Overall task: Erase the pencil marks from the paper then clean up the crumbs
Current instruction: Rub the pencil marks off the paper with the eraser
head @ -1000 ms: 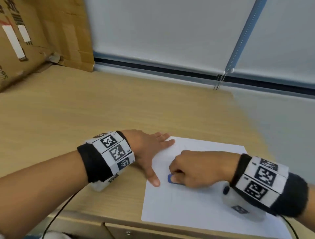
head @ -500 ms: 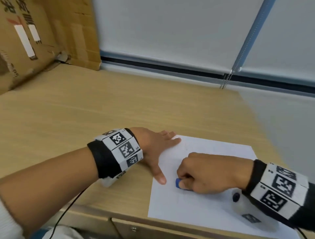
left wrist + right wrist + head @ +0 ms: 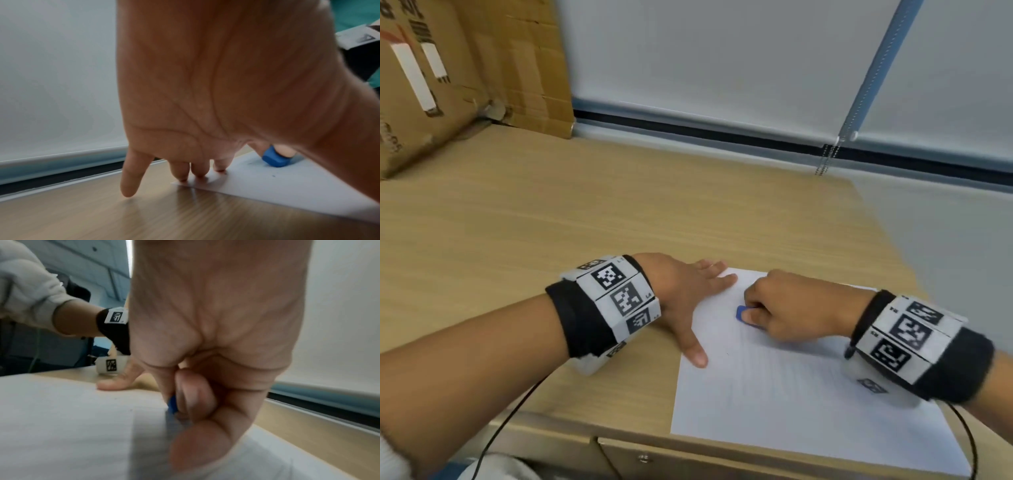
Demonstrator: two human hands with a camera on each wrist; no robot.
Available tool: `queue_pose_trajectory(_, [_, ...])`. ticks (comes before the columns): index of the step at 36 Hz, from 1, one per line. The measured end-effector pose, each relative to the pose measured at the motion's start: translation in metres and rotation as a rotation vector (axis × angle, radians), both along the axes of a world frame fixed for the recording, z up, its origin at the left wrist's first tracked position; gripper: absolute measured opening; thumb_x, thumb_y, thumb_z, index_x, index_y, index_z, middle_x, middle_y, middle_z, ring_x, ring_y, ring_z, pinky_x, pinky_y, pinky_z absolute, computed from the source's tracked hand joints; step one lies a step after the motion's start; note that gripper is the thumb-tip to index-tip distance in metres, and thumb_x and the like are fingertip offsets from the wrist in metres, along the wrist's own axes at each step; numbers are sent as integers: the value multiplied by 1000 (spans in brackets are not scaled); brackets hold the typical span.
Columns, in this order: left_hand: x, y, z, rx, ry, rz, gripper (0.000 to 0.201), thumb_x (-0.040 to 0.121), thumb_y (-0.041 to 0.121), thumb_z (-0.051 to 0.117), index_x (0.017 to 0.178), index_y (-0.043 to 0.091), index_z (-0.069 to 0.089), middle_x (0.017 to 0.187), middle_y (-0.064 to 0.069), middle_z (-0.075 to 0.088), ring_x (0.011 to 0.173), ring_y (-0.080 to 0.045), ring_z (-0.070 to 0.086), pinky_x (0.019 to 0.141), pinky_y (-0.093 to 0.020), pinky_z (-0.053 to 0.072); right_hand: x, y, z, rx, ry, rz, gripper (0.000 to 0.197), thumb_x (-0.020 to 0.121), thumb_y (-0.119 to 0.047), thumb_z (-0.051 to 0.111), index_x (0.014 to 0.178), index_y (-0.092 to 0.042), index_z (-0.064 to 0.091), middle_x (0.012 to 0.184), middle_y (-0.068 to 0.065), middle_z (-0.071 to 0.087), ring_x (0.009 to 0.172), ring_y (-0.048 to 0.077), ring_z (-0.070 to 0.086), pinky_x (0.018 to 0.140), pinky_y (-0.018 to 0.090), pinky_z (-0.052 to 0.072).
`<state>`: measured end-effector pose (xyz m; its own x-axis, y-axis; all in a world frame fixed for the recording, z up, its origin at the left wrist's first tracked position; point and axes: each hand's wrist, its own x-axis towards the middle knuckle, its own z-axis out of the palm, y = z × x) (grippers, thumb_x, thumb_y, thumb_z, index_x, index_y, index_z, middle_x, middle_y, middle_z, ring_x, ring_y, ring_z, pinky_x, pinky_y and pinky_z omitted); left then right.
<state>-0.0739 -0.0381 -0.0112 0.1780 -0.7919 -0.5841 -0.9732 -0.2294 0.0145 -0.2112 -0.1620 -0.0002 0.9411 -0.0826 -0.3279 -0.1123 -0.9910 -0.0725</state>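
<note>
Erasing: in progress, blue eraser (image 3: 743, 313) pressed on the paper (image 3: 791, 394) near its far-left corner
Right hand (image 3: 791, 310): clenched round the eraser, thumb and fingertips pinching it, only the blue tip poking out
Left hand (image 3: 685, 294): flat and relaxed, fingers (image 3: 197, 168) pinning the far corner of the sheet, thumb down on the left edge, little finger off on the worktop (image 3: 551, 222)
Just changed: compared with a second ago, right hand and eraser sit further up the sheet, closer to the left fingers; left hand hasn't budged
Meaning for the task: looks like the rubbing is working toward the top corner, so still step one
Marks: too faint to make out from the head view, can't say how much is left
Crumbs: a few dark specks (image 3: 273, 175) on the paper beside the eraser, not swept yet
Paper: lying flat on the worktop, near edge close to the front lip
</note>
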Motion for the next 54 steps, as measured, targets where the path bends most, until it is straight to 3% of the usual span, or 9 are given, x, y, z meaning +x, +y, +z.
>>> queue_pose_trajectory(7, [0, -1, 0, -6, 7, -4, 136, 66, 69, 75, 152, 29, -23, 158, 10, -30, 148, -11, -19, 118, -48, 3, -25, 18, -2, 163, 88, 230, 34, 95, -35, 48, 72, -10, 50, 62, 4, 49, 54, 20, 39, 54, 32, 32])
queue_pose_trajectory(17, [1, -1, -1, -3, 0, 9, 138, 63, 71, 75, 151, 32, -23, 157, 11, -30, 147, -9, -19, 118, -49, 4, -10, 3, -4, 227, 81, 113, 36, 92, -35, 51, 67, -9, 48, 57, 3, 49, 54, 22, 42, 61, 40, 43])
queue_pose_trajectory(21, [-1, -1, 0, -7, -6, -6, 137, 65, 70, 75, 151, 30, -23, 158, 10, -30, 147, -10, -18, 118, -47, 5, -2, -3, 1, 262, 145, 62, 40, 93, -39, 51, 63, -13, 48, 47, -6, 52, 44, 19, 58, 55, 34, 52])
queue_pose_trajectory(26, [-1, -1, 2, 2, 2, 3, 136, 65, 69, 75, 151, 31, -23, 157, 11, -31, 146, -9, -21, 118, -48, 3, 9, -14, 0, 204, 0, -22, 39, 97, -32, 50, 62, -16, 44, 54, -4, 50, 39, 4, 50, 46, 18, 38])
queue_pose_trajectory(31, [0, -1, 0, -5, -5, 5, 136, 64, 70, 75, 152, 31, -23, 157, 11, -31, 147, -8, -20, 118, -49, 6, 4, -8, 5, 308, 232, -11, 37, 96, -37, 52, 68, -12, 50, 54, -5, 50, 46, 21, 61, 45, 22, 45])
queue_pose_trajectory(37, [1, -1, 0, 0, 0, 5, 137, 63, 71, 75, 151, 33, -24, 157, 12, -32, 146, -8, -20, 118, -51, 3, 11, -17, 2, 213, 68, -45, 39, 97, -33, 48, 64, -12, 44, 58, 0, 51, 39, 7, 54, 45, 21, 42])
queue_pose_trajectory(41, [0, -1, 0, 7, -7, 7, 138, 63, 71, 75, 151, 31, -24, 156, 11, -33, 146, -8, -21, 118, -50, 3, 2, -8, 2, 357, 271, -15, 37, 95, -34, 53, 71, -6, 52, 55, -3, 46, 49, 22, 58, 45, 26, 48])
queue_pose_trajectory(46, [0, -1, 0, 7, 5, 9, 137, 64, 70, 75, 150, 33, -24, 156, 12, -32, 146, -8, -20, 118, -50, 4, 17, -19, 7, 158, 47, -67, 41, 98, -35, 47, 63, -14, 43, 61, 0, 49, 36, 1, 48, 41, 14, 39])
queue_pose_trajectory(54, [0, -2, 0, 16, 3, 8, 138, 64, 70, 75, 151, 31, -24, 156, 11, -34, 146, -10, -21, 118, -48, 4, 11, -12, 9, 228, 266, -29, 37, 95, -38, 53, 67, -14, 50, 56, -5, 46, 49, 22, 59, 42, 21, 43])
